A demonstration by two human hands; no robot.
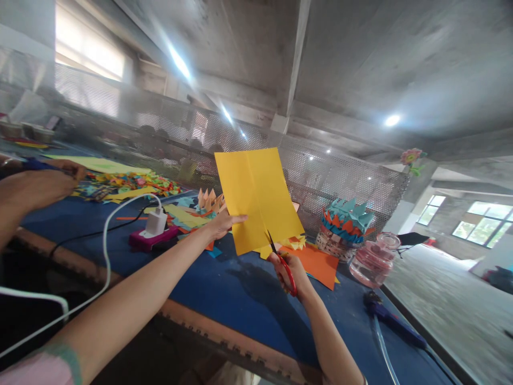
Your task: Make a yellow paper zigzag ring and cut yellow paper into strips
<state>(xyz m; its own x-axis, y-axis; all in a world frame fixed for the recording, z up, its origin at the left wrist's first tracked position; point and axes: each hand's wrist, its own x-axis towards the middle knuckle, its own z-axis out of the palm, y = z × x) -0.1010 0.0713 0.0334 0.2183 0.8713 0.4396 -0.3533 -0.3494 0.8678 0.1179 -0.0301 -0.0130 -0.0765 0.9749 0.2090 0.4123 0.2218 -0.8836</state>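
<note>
My left hand [223,222] holds up a yellow sheet of paper [256,195] by its lower left edge, fingers pinched on it. The sheet has a vertical crease down its middle. My right hand [290,267] grips red-handled scissors [282,262], whose blades meet the sheet's bottom edge near the crease. Both hands are raised above a blue table [224,289].
An orange sheet [318,264], folded paper pieces [208,200], a basket of teal and orange paper shapes [344,227] and a glass jar [371,262] lie beyond. A white charger on a pink block [154,230] sits left. Another person's hand [38,184] is far left. A blue tool [390,318] lies right.
</note>
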